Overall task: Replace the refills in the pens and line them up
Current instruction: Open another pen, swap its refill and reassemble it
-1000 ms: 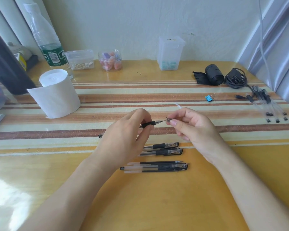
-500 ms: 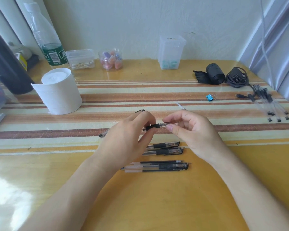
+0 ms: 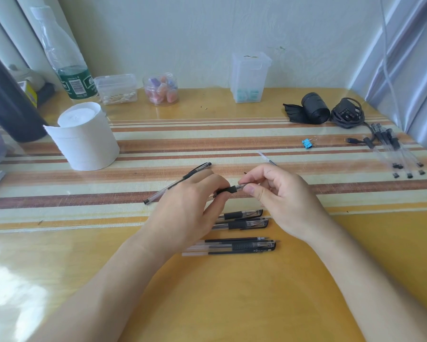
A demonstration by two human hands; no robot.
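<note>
The counter [image 3: 232, 297] fills the view, plain yellow near the person and striped farther back. On its left stands a paper roll [image 3: 84, 139], with a bottle [image 3: 64, 62] behind it by the wall. Over the stripes the left hand [image 3: 185, 211] and right hand [image 3: 284, 201] meet on one pen [image 3: 232, 189], held level above the counter. The left grip is clamped round the barrel at the black sleeve, and the right grip pinches the clear tip end between thumb and forefinger. A second pen [image 3: 176, 183] lies slantwise behind the left hand. Two capped pens [image 3: 243, 219] lie side by side just under the hands. Nearer the person, a bundle [image 3: 242, 247] of pen and refills lies parallel to them. Clear pens [image 3: 390, 149] lie heaped at the far right. A blue clip [image 3: 308, 143] sits near that heap.
</note>
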